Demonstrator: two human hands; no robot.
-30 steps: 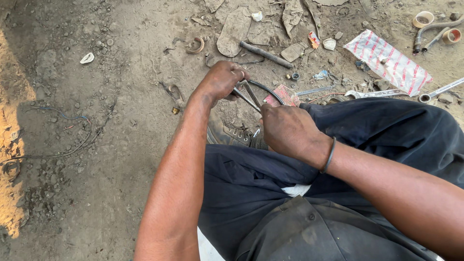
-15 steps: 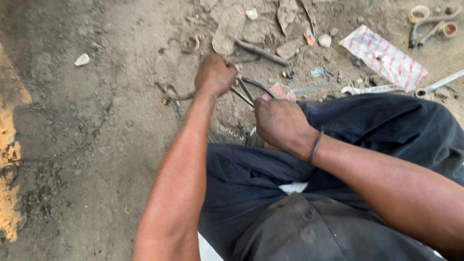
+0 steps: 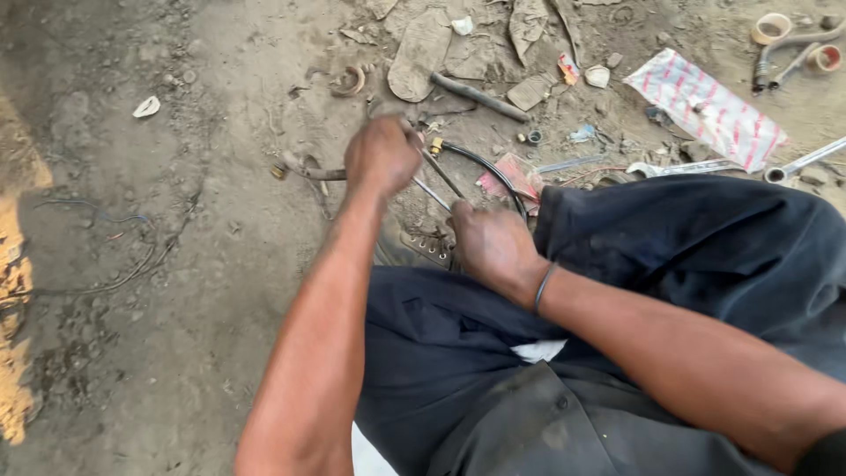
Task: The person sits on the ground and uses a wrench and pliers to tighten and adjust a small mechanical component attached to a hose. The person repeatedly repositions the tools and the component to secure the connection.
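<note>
Single head-worn view, looking steeply down from close above the person's own lap and forearms; dirt ground [image 3: 176, 353] fills left and far side. No second view.

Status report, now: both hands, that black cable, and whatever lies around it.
Left hand fisted at the black cable near its brass end. Right hand gripping lower down, above the knee. Wrenches, striped wrapper, scrap on dirt beyond.

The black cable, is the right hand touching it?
Touching. The head view shows the black cable curving down and running straight into the closed right hand, with no gap between them.
</note>
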